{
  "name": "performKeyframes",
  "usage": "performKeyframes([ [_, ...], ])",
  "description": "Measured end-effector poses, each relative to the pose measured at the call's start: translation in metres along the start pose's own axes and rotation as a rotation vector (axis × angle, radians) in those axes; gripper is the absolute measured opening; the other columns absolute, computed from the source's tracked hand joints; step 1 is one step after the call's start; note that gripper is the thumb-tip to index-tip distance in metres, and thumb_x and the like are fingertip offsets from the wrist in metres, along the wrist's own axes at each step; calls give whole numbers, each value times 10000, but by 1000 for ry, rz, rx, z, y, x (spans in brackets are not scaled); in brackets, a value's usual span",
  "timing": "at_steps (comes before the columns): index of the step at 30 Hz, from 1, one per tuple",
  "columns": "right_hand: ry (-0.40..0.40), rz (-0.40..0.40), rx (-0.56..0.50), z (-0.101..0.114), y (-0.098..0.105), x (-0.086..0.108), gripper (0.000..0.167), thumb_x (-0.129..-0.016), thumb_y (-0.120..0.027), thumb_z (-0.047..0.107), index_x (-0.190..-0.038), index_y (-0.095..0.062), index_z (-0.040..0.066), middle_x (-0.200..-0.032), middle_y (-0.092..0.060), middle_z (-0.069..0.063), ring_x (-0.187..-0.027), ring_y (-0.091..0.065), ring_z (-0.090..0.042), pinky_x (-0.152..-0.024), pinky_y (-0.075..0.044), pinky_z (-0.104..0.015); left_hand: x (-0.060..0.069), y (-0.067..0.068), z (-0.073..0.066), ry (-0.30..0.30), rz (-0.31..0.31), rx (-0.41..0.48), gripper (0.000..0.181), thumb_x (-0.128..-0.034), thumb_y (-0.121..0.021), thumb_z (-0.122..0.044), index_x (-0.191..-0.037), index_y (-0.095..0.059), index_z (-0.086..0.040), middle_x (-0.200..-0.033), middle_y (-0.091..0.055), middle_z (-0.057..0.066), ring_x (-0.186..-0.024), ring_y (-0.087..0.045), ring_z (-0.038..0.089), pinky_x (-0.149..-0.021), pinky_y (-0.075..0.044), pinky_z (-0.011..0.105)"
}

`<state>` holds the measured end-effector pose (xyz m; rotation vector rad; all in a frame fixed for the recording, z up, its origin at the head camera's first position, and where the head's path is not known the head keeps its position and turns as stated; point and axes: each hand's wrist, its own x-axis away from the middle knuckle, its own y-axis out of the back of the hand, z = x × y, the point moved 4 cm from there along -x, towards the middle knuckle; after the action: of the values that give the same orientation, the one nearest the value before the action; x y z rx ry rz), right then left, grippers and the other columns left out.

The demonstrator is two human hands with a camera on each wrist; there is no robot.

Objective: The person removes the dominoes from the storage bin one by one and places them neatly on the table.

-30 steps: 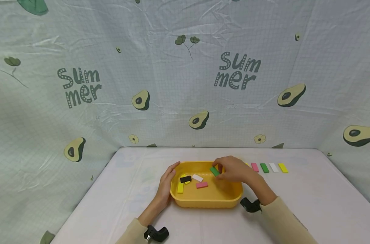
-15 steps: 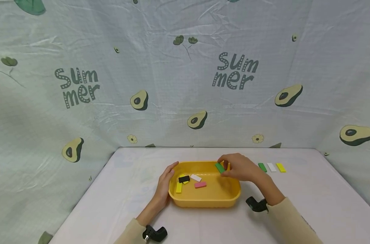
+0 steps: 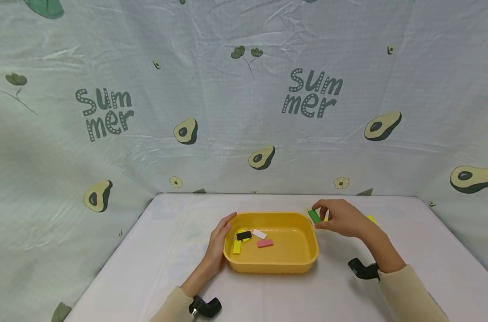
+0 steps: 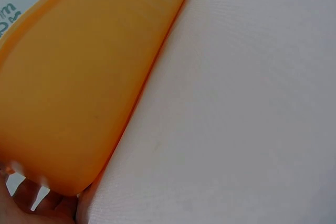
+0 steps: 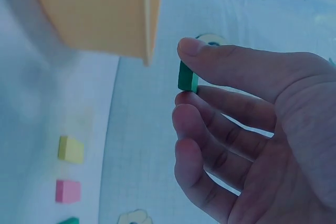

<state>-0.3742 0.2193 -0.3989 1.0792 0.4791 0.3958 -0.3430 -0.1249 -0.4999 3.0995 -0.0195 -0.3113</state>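
Observation:
My right hand (image 3: 342, 218) pinches a small green rectangular block (image 3: 314, 216) between thumb and fingertips, just beyond the right end of a yellow plastic tray (image 3: 294, 243). In the right wrist view the green block stands upright between thumb and index finger, the other fingers loosely bent. My left hand (image 3: 216, 246) rests along the tray's left outer wall, fingers fairly straight, touching it. Inside the tray lie a black block (image 3: 244, 235), a white block (image 3: 259, 234), a pink block (image 3: 265, 243) and yellow blocks (image 3: 237, 247), one partly under the black.
Right of the tray, a row of blocks lies mostly hidden behind my right hand; a yellow block (image 3: 371, 218) shows past the wrist. The right wrist view shows a yellow block (image 5: 71, 149), a pink block (image 5: 68, 191) and a green edge. A printed sheet (image 3: 228, 112) hangs behind.
My right hand has carried the green block out of the tray and rightward past its edge, over the row on the table. The left hand has stayed at the tray's side.

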Motion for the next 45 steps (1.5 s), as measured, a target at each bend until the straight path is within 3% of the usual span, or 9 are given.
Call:
performKeyframes([
  [9, -36, -6, -7, -24, 5, 11, 404, -873, -818, 228, -1203, -687, 34, -889, -667, 46, -719, -540, -102, -618, -482, -230, 0, 1, 0, 5, -3, 23, 476, -1116, -322, -219, -1562, -444, -106, -1658, -384, 104, -1548, -333, 329, -1307, -202, 524],
  [20, -56, 56, -19, -39, -14, 17, 408, -846, -841, 204, -1171, -692, 9, -857, -653, 39, -732, -536, -106, -619, -485, -231, 0, 1, 0, -15, -4, -18, 492, -1119, -316, -252, -1568, -428, -83, -1658, -377, 132, -1542, -333, 363, -1292, -208, 566],
  [38, -170, 155, -80, -60, -33, 14, 443, -799, -880, 216, -1154, -698, 23, -833, -641, 13, -714, -551, -144, -626, -489, -250, -3, 0, 1, -5, 1, 13, 486, -1120, -323, -236, -1569, -424, -81, -1659, -379, 117, -1547, -335, 334, -1303, -206, 527],
  [45, -162, 166, -63, -64, -37, 14, 443, -794, -886, 257, -1131, -700, 37, -838, -643, 22, -700, -560, -139, -621, -489, -256, -4, -2, 0, 1, -1, 18, 479, -1118, -326, -226, -1564, -437, -93, -1653, -389, 119, -1539, -350, 332, -1300, -217, 524],
])
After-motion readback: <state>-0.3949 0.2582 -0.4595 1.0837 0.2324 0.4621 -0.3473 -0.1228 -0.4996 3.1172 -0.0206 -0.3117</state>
